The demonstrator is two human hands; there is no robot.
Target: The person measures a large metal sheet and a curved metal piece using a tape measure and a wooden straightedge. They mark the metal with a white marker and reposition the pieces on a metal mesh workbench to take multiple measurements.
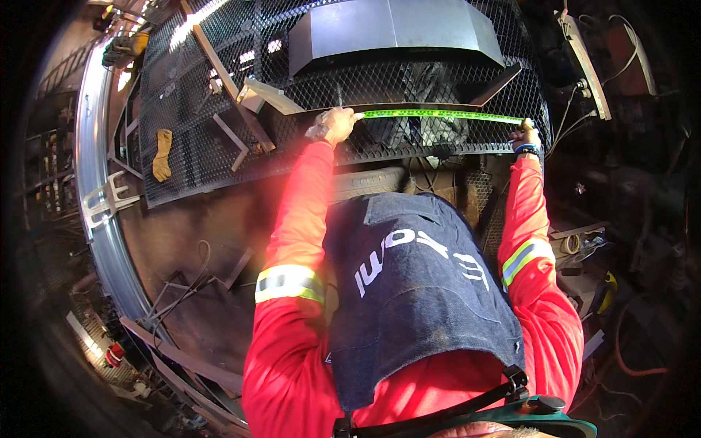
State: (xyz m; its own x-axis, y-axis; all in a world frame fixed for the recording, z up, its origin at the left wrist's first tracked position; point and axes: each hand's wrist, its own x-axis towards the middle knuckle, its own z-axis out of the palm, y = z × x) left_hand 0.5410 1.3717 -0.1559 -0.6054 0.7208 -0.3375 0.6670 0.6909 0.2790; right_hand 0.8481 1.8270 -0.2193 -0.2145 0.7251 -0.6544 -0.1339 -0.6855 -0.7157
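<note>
A bright yellow-green tape measure [438, 114] is stretched left to right between my hands. My left hand [338, 124] is closed on its left end, fingers pinched together. At the other end my right hand [526, 134] is closed around the tape; whether its case is in the palm is hidden. The tape runs along the near edge of a bent metal piece, whose angled left end [270, 95] and right end [496, 84] rise from a black expanded-mesh table top [197, 139]. Behind it lies a large grey folded metal sheet [394, 28].
A tan work glove [162, 155] and a small angled metal bar [232, 142] lie on the mesh at left. A long rusty bar [230, 84] crosses there. A shiny metal rail [109, 219] with a clamp [109, 198] runs down the left side. Cables hang at right.
</note>
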